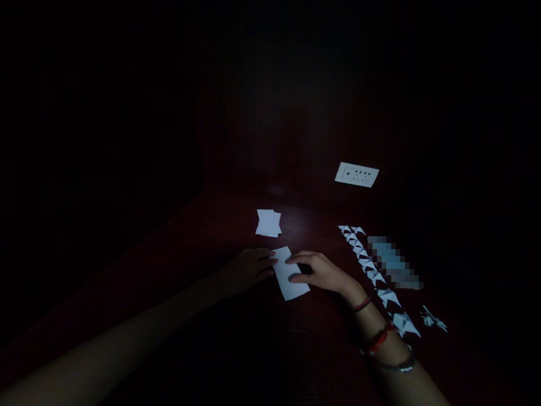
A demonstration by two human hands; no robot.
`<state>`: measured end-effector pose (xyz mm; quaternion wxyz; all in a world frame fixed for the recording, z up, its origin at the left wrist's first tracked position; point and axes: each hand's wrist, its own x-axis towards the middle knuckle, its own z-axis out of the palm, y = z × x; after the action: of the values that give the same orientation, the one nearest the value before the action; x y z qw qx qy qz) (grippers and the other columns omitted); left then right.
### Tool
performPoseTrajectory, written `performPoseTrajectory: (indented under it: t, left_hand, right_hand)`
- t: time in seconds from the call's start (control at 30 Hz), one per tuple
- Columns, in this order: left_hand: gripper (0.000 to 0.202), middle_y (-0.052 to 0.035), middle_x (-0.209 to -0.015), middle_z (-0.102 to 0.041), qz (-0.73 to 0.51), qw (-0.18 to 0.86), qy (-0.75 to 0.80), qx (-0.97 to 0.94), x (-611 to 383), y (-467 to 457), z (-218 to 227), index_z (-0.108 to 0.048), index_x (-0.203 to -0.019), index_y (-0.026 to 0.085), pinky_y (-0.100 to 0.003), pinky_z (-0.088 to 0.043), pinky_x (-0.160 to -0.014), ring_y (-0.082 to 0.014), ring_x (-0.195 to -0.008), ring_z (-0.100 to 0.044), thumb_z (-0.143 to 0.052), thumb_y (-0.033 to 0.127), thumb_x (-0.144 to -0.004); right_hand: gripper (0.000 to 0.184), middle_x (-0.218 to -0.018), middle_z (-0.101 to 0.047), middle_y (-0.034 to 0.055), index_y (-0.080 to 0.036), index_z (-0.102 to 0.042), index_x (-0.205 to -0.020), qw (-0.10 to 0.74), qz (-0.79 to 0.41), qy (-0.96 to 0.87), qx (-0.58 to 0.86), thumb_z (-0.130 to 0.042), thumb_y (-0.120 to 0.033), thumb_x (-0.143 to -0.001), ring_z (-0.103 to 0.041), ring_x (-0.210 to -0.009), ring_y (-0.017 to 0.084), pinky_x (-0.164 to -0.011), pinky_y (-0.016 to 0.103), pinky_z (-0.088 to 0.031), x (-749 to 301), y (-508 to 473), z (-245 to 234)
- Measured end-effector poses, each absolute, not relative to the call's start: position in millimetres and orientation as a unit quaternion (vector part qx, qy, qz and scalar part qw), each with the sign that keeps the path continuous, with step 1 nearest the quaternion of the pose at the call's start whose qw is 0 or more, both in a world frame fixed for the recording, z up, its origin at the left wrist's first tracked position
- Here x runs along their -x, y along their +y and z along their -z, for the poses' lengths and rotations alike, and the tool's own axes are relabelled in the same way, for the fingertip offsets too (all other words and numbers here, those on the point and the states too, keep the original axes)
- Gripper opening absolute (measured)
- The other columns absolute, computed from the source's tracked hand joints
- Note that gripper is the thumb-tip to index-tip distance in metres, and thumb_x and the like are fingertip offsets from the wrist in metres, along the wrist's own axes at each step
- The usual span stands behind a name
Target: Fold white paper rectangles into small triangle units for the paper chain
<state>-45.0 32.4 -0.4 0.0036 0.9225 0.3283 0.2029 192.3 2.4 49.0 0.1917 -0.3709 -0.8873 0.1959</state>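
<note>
A small white sheet of paper (291, 286) lies on the dark reddish table, slightly turned. My left hand (249, 268) reaches in from the left, fingers stretched out, with the tips at the sheet's left edge. From the other side my right hand (323, 272), with bands and a bracelet on the wrist, rests its extended fingertips on the sheet's right part. Thumb and fingers are apart on this hand. Beyond them sits a loose stack of white paper (268, 223). Dim light hides much of the left hand's detail.
Folded white paper pieces (367, 263) form a long row at the right, beside my right forearm. Next to them are a blurred-out bluish object (393, 262) and a small pale tangled thing (433, 319). A wall socket (357, 175) is at the back.
</note>
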Motion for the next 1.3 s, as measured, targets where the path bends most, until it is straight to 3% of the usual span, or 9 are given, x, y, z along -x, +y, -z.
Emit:
performPoseTrajectory:
  t: [0.13,0.37,0.47,0.57,0.77,0.9,1.03,1.17,1.3]
  left_hand:
    - [0.029,-0.0059,-0.117,-0.051,-0.205,-0.006,0.314,-0.927,43,30,1,-0.055,-0.112,0.024,-0.036,-0.036,-0.091,-0.0199,-0.107,-0.047,-0.039,0.033,-0.089]
    - [0.026,-0.0063,-0.109,-0.053,-0.204,-0.031,0.292,-0.934,44,36,-2,-0.053,-0.111,0.021,-0.035,-0.039,-0.086,-0.0199,-0.100,-0.050,-0.041,0.026,-0.088]
    - [0.027,-0.0058,-0.110,-0.054,-0.201,-0.031,0.300,-0.932,44,39,-1,-0.051,-0.113,0.021,-0.035,-0.039,-0.085,-0.0194,-0.099,-0.051,-0.043,0.024,-0.087]
    - [0.031,-0.0065,-0.118,-0.051,-0.209,-0.021,0.320,-0.924,46,43,2,-0.049,-0.116,0.021,-0.037,-0.036,-0.090,-0.0208,-0.107,-0.047,-0.045,0.030,-0.086]
    - [0.044,-0.0068,-0.126,-0.047,-0.167,0.042,0.331,-0.928,55,50,1,-0.043,-0.123,0.021,-0.035,-0.031,-0.096,-0.0205,-0.115,-0.043,-0.046,0.042,-0.085]
    - [0.042,-0.0043,-0.122,-0.051,-0.159,0.044,0.315,-0.935,58,45,-12,-0.046,-0.121,0.025,-0.034,-0.032,-0.094,-0.0203,-0.110,-0.047,-0.048,0.043,-0.083]
    - [0.049,-0.0049,-0.120,-0.052,-0.156,0.034,0.281,-0.946,61,37,-25,-0.043,-0.123,0.023,-0.033,-0.032,-0.093,-0.0209,-0.108,-0.048,-0.051,0.046,-0.080]
    - [0.033,-0.0018,-0.111,-0.058,-0.182,0.053,0.291,-0.938,62,40,-28,-0.049,-0.117,0.025,-0.032,-0.036,-0.089,-0.0176,-0.099,-0.053,-0.046,0.032,-0.085]
    - [0.031,-0.0001,-0.097,-0.062,-0.281,0.160,0.333,-0.885,61,47,-29,-0.049,-0.115,0.022,-0.026,-0.042,-0.081,-0.0139,-0.088,-0.057,-0.044,0.027,-0.085]
  right_hand:
    - [0.055,-0.122,-0.050,0.0114,-0.017,-0.051,-0.119,0.184,-0.146,-0.879,0.416,-0.062,-0.041,-0.071,-0.043,-0.114,0.024,-0.095,0.039,-0.034,-191,7,-36]
    - [0.033,-0.115,-0.056,0.0098,-0.017,-0.053,-0.116,0.184,-0.121,-0.886,0.408,-0.049,-0.019,-0.083,-0.049,-0.108,0.018,-0.093,0.032,-0.037,-185,7,-35]
    - [0.036,-0.114,-0.056,0.0119,-0.016,-0.053,-0.115,0.178,-0.099,-0.894,0.398,-0.052,-0.029,-0.082,-0.049,-0.108,0.021,-0.092,0.036,-0.038,-180,3,-36]
    - [0.043,-0.113,-0.056,0.0132,-0.015,-0.052,-0.116,0.170,-0.087,-0.899,0.394,-0.054,-0.036,-0.079,-0.049,-0.107,0.022,-0.091,0.037,-0.040,-176,-1,-37]
    - [0.033,-0.109,-0.058,0.0123,-0.014,-0.053,-0.115,0.154,-0.054,-0.903,0.398,-0.046,-0.027,-0.085,-0.051,-0.105,0.020,-0.089,0.032,-0.041,-172,-6,-38]
    - [0.025,-0.102,-0.060,0.0109,-0.015,-0.057,-0.105,0.145,-0.035,-0.911,0.386,-0.041,-0.021,-0.087,-0.054,-0.098,0.018,-0.084,0.029,-0.042,-171,-7,-40]
    - [0.020,-0.083,-0.063,0.0079,-0.015,-0.059,-0.086,0.129,-0.020,-0.903,0.409,-0.040,-0.019,-0.087,-0.059,-0.074,0.016,-0.070,0.025,-0.043,-170,-7,-41]
    - [0.020,-0.077,-0.061,0.0058,-0.016,-0.056,-0.081,0.167,-0.001,-0.877,0.451,-0.038,-0.020,-0.088,-0.057,-0.066,0.014,-0.061,0.023,-0.040,-170,-7,-43]
    - [0.020,-0.077,-0.061,0.0053,-0.016,-0.055,-0.082,0.244,-0.025,-0.841,0.482,-0.036,-0.020,-0.089,-0.057,-0.067,0.014,-0.062,0.022,-0.040,-171,-5,-45]
